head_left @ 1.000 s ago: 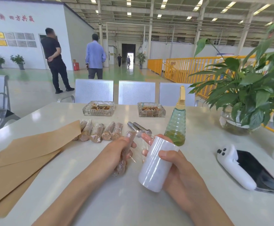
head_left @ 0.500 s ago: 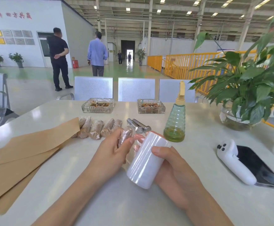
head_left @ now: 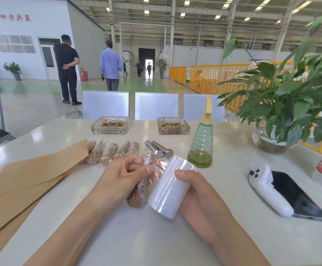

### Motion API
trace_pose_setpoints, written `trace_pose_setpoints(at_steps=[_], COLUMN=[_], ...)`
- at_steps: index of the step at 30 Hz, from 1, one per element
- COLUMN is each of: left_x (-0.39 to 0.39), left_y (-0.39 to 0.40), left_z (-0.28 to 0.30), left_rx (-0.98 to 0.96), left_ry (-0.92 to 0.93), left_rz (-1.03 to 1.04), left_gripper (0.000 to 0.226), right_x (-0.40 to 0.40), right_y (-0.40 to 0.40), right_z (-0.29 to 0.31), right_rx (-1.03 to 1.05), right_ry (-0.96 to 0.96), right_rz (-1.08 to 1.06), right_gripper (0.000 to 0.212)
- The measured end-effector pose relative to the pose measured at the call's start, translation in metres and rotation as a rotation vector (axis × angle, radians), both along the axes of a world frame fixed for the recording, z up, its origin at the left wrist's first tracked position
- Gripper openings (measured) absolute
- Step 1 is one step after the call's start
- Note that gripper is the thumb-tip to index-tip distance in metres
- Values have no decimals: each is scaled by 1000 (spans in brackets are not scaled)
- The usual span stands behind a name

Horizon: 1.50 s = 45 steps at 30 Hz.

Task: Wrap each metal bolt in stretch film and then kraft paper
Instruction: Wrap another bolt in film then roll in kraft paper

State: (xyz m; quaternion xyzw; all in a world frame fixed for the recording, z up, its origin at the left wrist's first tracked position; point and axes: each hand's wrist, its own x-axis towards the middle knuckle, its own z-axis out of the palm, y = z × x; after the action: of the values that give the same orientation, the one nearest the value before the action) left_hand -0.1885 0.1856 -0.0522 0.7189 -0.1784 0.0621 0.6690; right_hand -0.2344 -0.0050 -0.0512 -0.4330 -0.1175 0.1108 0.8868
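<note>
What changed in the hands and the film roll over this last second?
The left hand turned the film-covered bolt and now holds it lower; the right hand tilted the film roll up closer against it. Both grips held. The wrapped bolts, two bare bolts and kraft paper stayed put.

White film roll (head_left: 170, 187), tan kraft paper (head_left: 22, 181), silver bolts (head_left: 159, 149), ribbed green bottle (head_left: 201, 144), yellow railing (head_left: 223, 77).

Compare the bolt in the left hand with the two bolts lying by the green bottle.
The bolt in the left hand is covered in crinkled clear film; the two bolts by the green bottle are bare, shiny metal. The left hand grips the first bolt, while the two bare ones lie untouched on the table. None has brown paper on it yet.
</note>
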Motion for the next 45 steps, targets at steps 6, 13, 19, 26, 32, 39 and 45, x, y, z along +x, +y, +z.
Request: trace_pose_setpoints(at_steps=[6, 13, 19, 26, 32, 39, 45], left_x=[-4, -6, 4, 3, 4, 12, -3], left_y=[-11, -14, -16, -1, -10, -20, 2], left_z=[0, -4, -4, -6, -11, -7, -2], left_rx=[124, 124, 128, 73, 378, -40, 77], left_ry=[-11, 0, 151, 58, -280, 204, 93], left_rz=[66, 115, 91, -45, 294, 186, -76], left_gripper=[13, 14, 42, 32, 32, 31, 15], right_x=[-1, 2, 4, 5, 5, 7, 6], right_y=[5, 5, 5, -2, 1, 4, -2], right_z=[2, -1, -2, -3, -4, -4, -2], right_rx=[-3, -25, -34, 44, 65, 33, 18], right_ry=[14, 2, -17, 53, 23, 45, 83], right_rz=[37, 71, 75, 33, 104, 48, -31], right_gripper=[59, 59, 61, 53, 42, 49, 52])
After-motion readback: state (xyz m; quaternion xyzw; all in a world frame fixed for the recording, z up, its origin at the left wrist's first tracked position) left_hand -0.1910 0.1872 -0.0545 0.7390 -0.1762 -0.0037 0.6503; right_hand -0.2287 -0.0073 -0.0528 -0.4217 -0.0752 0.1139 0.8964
